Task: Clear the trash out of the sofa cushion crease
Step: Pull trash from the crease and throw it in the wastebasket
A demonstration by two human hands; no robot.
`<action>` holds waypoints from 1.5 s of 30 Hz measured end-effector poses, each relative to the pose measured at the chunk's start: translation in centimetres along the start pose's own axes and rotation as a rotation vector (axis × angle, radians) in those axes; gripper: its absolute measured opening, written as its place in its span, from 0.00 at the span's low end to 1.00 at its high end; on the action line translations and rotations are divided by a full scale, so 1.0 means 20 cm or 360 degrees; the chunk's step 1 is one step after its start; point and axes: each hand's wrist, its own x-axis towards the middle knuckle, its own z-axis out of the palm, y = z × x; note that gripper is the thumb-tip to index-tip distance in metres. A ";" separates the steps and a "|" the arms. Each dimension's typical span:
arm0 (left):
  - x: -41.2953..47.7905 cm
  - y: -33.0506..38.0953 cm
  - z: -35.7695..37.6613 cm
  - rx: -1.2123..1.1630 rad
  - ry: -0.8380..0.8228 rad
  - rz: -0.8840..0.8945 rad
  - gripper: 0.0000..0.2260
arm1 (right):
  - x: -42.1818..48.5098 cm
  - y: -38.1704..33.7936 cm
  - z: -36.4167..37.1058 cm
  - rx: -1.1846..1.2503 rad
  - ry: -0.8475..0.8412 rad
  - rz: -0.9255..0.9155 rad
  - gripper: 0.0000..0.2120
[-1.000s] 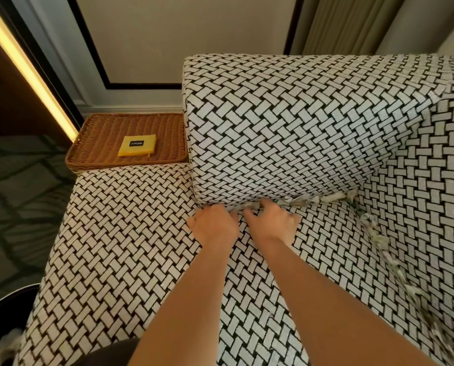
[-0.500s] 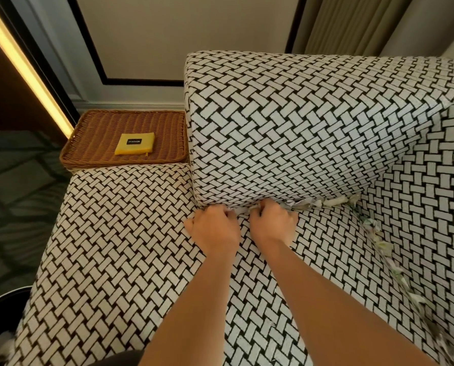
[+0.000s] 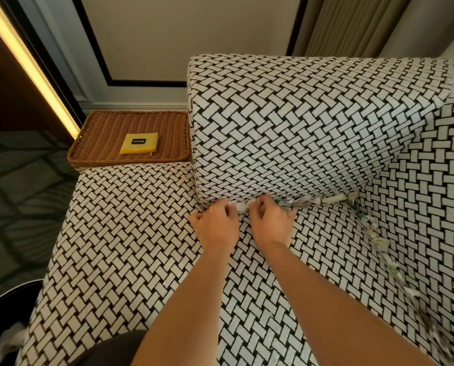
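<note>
Both hands work at the crease where the back cushion [image 3: 286, 128] meets the seat cushion [image 3: 141, 247], at the centre of the frame. The left hand [image 3: 216, 228] lies knuckles-up on the seat, its fingers curled into the crease. The right hand [image 3: 272, 225] sits just beside it, to the right, fingers curled the same way.

A crumpled white paper scrap [image 3: 243, 207] shows in the gap between the two hands, touching both. The grip of each hand is closed around this scrap, the left on its left end, the right on its right end; the fingertips themselves are hidden in the crease.

Further trash [image 3: 323, 200] lies wedged along the crease to the right of the right hand, running to the corner of the sofa. From that corner a second line of paper scraps [image 3: 379, 239] follows the side crease down towards the lower right of the frame, well apart from both hands.

At the left of the frame, a wicker tray [image 3: 101, 151] sits beside the back cushion and holds a yellow pouch [image 3: 139, 147]. A dark bin [image 3: 6, 326] occupies the lower left corner, pale trash visible inside
</note>
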 end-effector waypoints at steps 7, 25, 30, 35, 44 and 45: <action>0.01 -0.01 -0.05 -0.0180 -0.0214 0.0065 0.08 | -0.05 0.01 -0.01 0.0089 -0.0046 -0.0115 0.10; -0.17 -0.17 -0.38 -0.0216 -0.0876 0.0042 0.08 | -0.44 0.00 -0.07 0.0337 -0.0178 -0.0164 0.11; -0.27 -0.23 -0.54 -0.0210 -0.0838 -0.0067 0.12 | -0.56 -0.06 -0.11 0.0333 -0.0313 -0.0076 0.10; -0.35 -0.39 -0.75 -0.0216 -0.0635 -0.0155 0.14 | -0.60 -0.25 -0.17 0.0537 -0.0691 -0.0008 0.06; -0.42 -0.98 -1.21 -0.0419 -0.0228 -0.0386 0.02 | -0.73 -0.89 -0.17 0.0403 -0.1048 -0.0506 0.13; -0.43 -1.05 -1.25 -0.0409 -0.0186 -0.0390 0.03 | -0.76 -0.96 -0.15 0.0391 -0.1125 -0.0567 0.12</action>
